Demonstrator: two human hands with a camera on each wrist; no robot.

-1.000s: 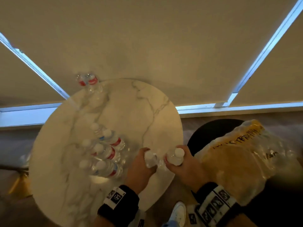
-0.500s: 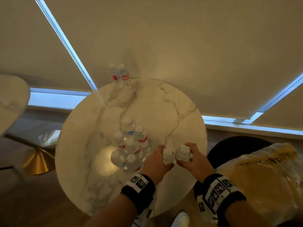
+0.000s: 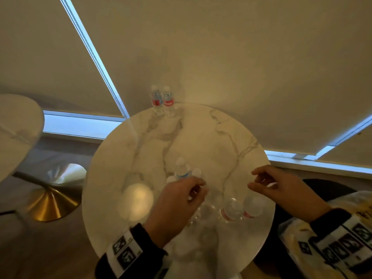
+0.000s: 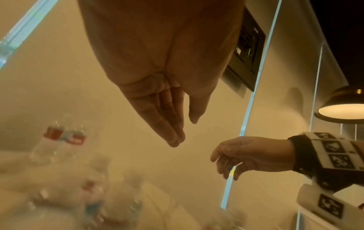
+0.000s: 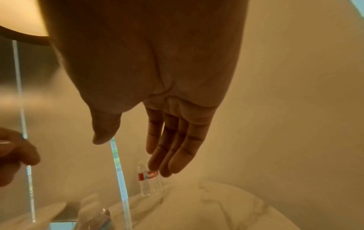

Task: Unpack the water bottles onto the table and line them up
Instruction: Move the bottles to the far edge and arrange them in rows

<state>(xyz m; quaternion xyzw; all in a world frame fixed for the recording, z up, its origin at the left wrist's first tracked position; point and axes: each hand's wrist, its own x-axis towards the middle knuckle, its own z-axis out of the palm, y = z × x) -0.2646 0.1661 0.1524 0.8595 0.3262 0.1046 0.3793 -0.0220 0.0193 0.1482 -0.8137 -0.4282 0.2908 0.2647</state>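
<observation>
Two clear water bottles (image 3: 162,101) with red labels stand together at the far edge of the round marble table (image 3: 201,137); the right wrist view shows them too (image 5: 149,179). A cluster of several bottles (image 3: 182,168) stands mid-table, partly hidden by my left hand (image 3: 198,188). Two more bottles (image 3: 241,208) stand side by side near the front right. My left hand (image 4: 184,132) hovers above the cluster with straight fingers, holding nothing. My right hand (image 3: 255,180) hangs above the pair, fingers relaxed and empty (image 5: 130,155).
The yellowish plastic pack wrap (image 3: 298,238) lies on a black seat (image 3: 332,190) at the lower right. A second marble table (image 3: 18,127) with a gold base (image 3: 50,202) stands at the left. Window blinds (image 3: 221,47) back the table.
Both hands have let go of the two bottles, which now stand near the table's front right. The hands have lifted and spread apart.
</observation>
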